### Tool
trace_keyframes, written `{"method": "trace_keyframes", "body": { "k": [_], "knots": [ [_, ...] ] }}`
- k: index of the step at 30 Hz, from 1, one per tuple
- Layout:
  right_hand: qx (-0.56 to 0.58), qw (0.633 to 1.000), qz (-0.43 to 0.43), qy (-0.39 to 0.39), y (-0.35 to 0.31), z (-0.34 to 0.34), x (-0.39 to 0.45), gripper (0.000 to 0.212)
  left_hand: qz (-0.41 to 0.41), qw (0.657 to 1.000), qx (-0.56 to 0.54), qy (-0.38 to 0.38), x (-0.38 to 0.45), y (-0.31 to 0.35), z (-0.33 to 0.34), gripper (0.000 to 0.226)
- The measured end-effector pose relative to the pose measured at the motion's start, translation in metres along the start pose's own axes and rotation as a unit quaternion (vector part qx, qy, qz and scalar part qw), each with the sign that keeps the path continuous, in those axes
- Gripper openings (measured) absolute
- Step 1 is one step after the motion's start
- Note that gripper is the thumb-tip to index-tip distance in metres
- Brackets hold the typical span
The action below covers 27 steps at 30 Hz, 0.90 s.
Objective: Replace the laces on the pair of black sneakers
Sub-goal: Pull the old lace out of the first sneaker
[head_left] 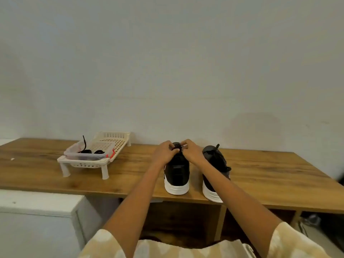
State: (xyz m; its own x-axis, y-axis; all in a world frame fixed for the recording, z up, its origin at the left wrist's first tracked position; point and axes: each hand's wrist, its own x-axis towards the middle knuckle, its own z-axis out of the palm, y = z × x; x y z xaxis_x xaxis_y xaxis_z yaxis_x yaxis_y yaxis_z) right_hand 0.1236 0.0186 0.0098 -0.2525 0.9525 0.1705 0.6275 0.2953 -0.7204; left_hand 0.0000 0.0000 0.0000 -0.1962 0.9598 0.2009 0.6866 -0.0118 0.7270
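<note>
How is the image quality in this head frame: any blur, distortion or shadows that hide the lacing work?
Head view: soft even light, no glare; a faint shadow on the pale wall. Wide-angle distortion bows the wooden tabletop. Overall soft; the fingers of the left hand and right hand blur against the left black white-soled sneaker, so lace detail is unreadable.

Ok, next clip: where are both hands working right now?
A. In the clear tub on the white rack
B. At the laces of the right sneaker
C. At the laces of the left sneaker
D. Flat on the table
C: the left hand and right hand both pinch at the lace area of the left sneaker, while the right sneaker stands untouched beside it.
</note>
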Motion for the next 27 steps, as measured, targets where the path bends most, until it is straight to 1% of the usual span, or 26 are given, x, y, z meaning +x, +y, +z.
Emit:
{"method": "trace_keyframes", "body": {
  "k": [2,4,6,8,10,12,14,16,19,21,22,23,24,26,27],
  "knots": [
    [-0.010,1.000,0.001,-0.001,0.000,0.000,0.008,0.031,0.012,0.999,0.016,0.047,-0.001,0.001,0.001,0.017],
    [0.001,1.000,0.008,-0.012,0.001,-0.004,0.012,0.031,0.019,0.998,-0.002,0.064,-0.002,0.002,0.000,0.013],
    [0.014,0.999,0.012,-0.033,0.003,-0.006,0.016,0.031,0.005,0.997,-0.068,0.038,0.002,0.003,-0.004,0.020],
    [0.031,0.998,0.005,-0.055,0.001,-0.008,0.018,0.030,-0.052,0.986,-0.158,0.004,0.006,0.004,-0.013,0.028],
    [0.049,0.995,-0.005,-0.087,-0.001,-0.009,0.020,0.028,-0.100,0.971,-0.218,-0.014,0.007,0.003,-0.021,0.029],
    [0.056,0.991,-0.022,-0.116,-0.003,-0.007,0.020,0.023,-0.090,0.965,-0.248,-0.008,0.004,0.001,-0.030,0.028],
    [0.050,0.990,-0.048,-0.125,-0.003,-0.002,0.019,0.027,-0.072,0.954,-0.291,0.001,0.003,0.000,-0.041,0.032],
    [0.043,0.991,-0.065,-0.111,-0.002,0.002,0.020,0.025,-0.049,0.930,-0.364,-0.002,0.009,0.002,-0.053,0.037],
    [0.047,0.992,-0.067,-0.091,-0.002,0.004,0.021,0.014,-0.038,0.866,-0.498,0.005,0.025,0.004,-0.071,0.041],
    [0.048,0.993,-0.061,-0.084,-0.002,0.005,0.024,0.010,-0.045,0.839,-0.542,0.024,0.036,0.001,-0.080,0.038],
    [0.063,0.993,-0.050,-0.085,-0.002,0.005,0.025,0.012,-0.058,0.839,-0.540,0.040,0.040,-0.001,-0.080,0.037],
    [0.090,0.991,-0.032,-0.089,-0.002,0.006,0.026,0.015,-0.075,0.855,-0.510,0.055,0.045,-0.004,-0.079,0.037],
    [0.128,0.988,-0.007,-0.091,-0.002,0.007,0.026,0.017,-0.096,0.888,-0.445,0.064,0.051,-0.011,-0.075,0.040],
    [0.231,0.967,0.051,-0.094,-0.003,0.009,0.025,0.016,-0.131,0.959,-0.243,0.070,0.058,-0.026,-0.066,0.050],
    [0.298,0.947,0.070,-0.100,-0.004,0.009,0.024,0.016,-0.134,0.981,-0.127,0.066,0.059,-0.035,-0.062,0.055]
  ]
}}
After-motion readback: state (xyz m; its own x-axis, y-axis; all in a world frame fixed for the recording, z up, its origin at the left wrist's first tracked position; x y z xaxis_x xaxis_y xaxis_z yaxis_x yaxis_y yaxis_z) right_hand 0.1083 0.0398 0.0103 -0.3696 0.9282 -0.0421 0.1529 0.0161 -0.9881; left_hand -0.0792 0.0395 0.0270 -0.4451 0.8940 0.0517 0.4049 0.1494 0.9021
